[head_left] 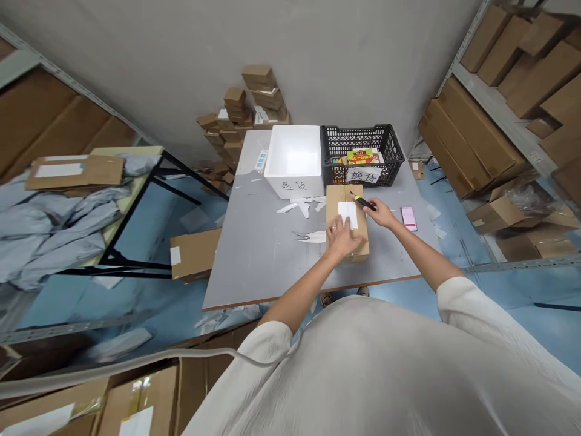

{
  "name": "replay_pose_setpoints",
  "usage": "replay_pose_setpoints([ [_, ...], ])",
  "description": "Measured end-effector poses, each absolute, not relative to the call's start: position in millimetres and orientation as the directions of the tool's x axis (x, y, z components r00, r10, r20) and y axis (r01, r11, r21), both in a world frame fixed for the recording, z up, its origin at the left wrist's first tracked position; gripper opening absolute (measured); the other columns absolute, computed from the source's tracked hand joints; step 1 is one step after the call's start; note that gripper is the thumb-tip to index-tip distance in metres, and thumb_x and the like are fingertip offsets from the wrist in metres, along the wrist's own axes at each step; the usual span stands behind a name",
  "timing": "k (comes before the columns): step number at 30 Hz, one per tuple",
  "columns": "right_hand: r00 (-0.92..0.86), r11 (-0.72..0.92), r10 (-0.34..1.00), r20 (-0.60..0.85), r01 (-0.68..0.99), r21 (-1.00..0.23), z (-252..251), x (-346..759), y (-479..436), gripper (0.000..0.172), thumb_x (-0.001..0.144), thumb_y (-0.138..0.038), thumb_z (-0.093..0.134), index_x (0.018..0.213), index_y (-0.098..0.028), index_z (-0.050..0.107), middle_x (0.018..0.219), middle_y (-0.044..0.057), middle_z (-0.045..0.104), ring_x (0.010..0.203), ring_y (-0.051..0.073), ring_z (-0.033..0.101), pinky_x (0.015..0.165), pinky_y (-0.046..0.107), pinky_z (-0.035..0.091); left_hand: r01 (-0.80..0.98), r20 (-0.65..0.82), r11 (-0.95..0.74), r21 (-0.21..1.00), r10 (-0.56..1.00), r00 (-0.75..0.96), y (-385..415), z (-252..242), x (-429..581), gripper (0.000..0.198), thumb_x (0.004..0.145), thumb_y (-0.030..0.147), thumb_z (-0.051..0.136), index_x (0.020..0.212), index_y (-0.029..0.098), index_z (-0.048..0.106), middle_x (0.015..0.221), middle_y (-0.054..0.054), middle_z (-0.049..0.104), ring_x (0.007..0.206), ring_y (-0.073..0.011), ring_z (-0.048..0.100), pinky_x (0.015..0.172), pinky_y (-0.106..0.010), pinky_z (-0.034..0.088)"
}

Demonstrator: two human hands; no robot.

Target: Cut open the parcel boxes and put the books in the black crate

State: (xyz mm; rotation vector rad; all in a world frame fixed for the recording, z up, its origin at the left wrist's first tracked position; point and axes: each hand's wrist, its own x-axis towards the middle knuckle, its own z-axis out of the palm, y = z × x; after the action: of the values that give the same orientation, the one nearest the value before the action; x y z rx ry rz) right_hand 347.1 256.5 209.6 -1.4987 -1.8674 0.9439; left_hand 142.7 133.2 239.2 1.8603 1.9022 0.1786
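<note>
Left grip [344, 237] spread flat on a taped cardboard carton [334, 206], right grip [379, 213] closed around a yellow-and-black utility knife [364, 203].
Blade tip at the carton's top near a white label [347, 215]; on the grey counter [254, 254], white paper scraps [302, 209], a white foam box [293, 160], a black plastic crate [394, 151], and a pink phone [409, 218].

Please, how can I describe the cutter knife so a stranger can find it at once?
On the grey table, find the cardboard box near the front edge. The black-and-yellow box cutter sits at the box's far right corner, held in the right hand.
</note>
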Motion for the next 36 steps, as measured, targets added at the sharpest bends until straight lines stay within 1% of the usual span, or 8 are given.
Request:
replay_pose_setpoints([
  [3, -0.237, 0.133, 0.971, -0.016, 0.596, -0.792, 205, 341, 287, 0.040, 0.093, -0.050, 0.075, 0.122, -0.023, 0.073, 0.129, 0.013, 0.081, 0.123, 0.035, 0.073, 0.113, 0.052, 0.057, 0.918, -0.304, 0.123, 0.376, 0.953, -0.003, 129, 236, 165, 0.122, 0.090, 0.081, 0.072, 0.184, 0.022, 0.022, 0.195, -0.024, 0.010, 0.181, -0.0472, 0.005, 0.143, -0.067, 0.012],
  [6, -0.243, 0.124, 0.970, -0.030, 0.594, -0.795, 200, 340, 309, 0.041, 0.094, -0.052, 0.074, 0.123, -0.023, 0.073, 0.128, 0.011, 0.081, 0.125, 0.034, 0.072, 0.115, 0.051, 0.055, 0.933, -0.310, 0.092, 0.347, 0.950, 0.022, 127, 231, 172, 0.130, 0.086, 0.077, 0.078, 0.186, 0.022, 0.015, 0.195, -0.023, 0.002, 0.181, -0.0484, -0.006, 0.143, -0.071, 0.003],
  [12, -0.240, 0.158, 0.971, 0.017, 0.583, -0.797, 195, 349, 315, 0.046, 0.092, -0.060, 0.077, 0.121, -0.024, 0.075, 0.132, 0.012, 0.079, 0.138, 0.036, 0.066, 0.122, 0.053, 0.050, 0.945, -0.360, -0.101, 0.311, 0.907, 0.216, 133, 234, 138, 0.127, 0.082, 0.061, 0.090, 0.185, 0.028, 0.023, 0.196, -0.022, 0.004, 0.181, -0.0483, 0.002, 0.142, -0.075, 0.008],
  [22, -0.138, 0.027, 0.988, -0.068, 0.589, -0.807, 203, 376, 263, 0.039, 0.089, -0.055, 0.071, 0.112, -0.023, 0.071, 0.121, 0.012, 0.082, 0.114, 0.032, 0.074, 0.108, 0.047, 0.057, 0.899, -0.476, -0.391, 0.199, 0.763, 0.437, 157, 230, 56, 0.134, 0.079, 0.022, 0.085, 0.187, 0.037, 0.008, 0.196, -0.019, -0.003, 0.181, -0.0465, 0.005, 0.139, -0.079, 0.010],
  [26, -0.145, -0.026, 0.982, -0.119, 0.522, -0.852, 199, 376, 235, 0.044, 0.088, -0.061, 0.073, 0.112, -0.024, 0.071, 0.107, 0.007, 0.082, 0.107, 0.030, 0.074, 0.102, 0.044, 0.058, 0.895, -0.409, -0.414, 0.167, 0.797, 0.445, 158, 231, 28, 0.121, 0.088, 0.020, 0.074, 0.187, 0.040, 0.008, 0.197, -0.014, 0.008, 0.181, -0.0449, 0.011, 0.138, -0.081, 0.008],
  [30, -0.162, -0.076, 0.972, -0.171, 0.472, -0.878, 194, 368, 211, 0.046, 0.086, -0.063, 0.078, 0.110, -0.025, 0.069, 0.095, 0.004, 0.079, 0.099, 0.029, 0.076, 0.098, 0.043, 0.060, 0.906, -0.298, -0.384, 0.178, 0.856, 0.421, 151, 239, 23, 0.112, 0.095, 0.032, 0.075, 0.187, 0.029, 0.012, 0.190, -0.021, 0.031, 0.177, -0.0458, 0.026, 0.140, -0.074, 0.016],
  [33, -0.214, -0.139, 0.948, -0.237, 0.391, -0.910, 196, 368, 197, 0.047, 0.088, -0.064, 0.080, 0.110, -0.025, 0.067, 0.092, 0.004, 0.080, 0.095, 0.028, 0.079, 0.094, 0.041, 0.061, 0.896, -0.192, -0.374, 0.240, 0.886, 0.422, 145, 245, 39, 0.102, 0.096, 0.046, 0.079, 0.182, 0.023, 0.029, 0.174, -0.023, 0.051, 0.166, -0.0447, 0.043, 0.138, -0.063, 0.028],
  [36, -0.286, -0.206, 0.907, -0.308, 0.334, -0.920, 206, 378, 191, 0.048, 0.091, -0.067, 0.080, 0.109, -0.024, 0.067, 0.098, 0.007, 0.083, 0.094, 0.026, 0.080, 0.085, 0.035, 0.062, 0.873, -0.156, -0.399, 0.282, 0.878, 0.452, 141, 250, 65, 0.090, 0.094, 0.051, 0.084, 0.171, 0.023, 0.048, 0.162, -0.021, 0.059, 0.156, -0.0426, 0.052, 0.131, -0.055, 0.039],
])
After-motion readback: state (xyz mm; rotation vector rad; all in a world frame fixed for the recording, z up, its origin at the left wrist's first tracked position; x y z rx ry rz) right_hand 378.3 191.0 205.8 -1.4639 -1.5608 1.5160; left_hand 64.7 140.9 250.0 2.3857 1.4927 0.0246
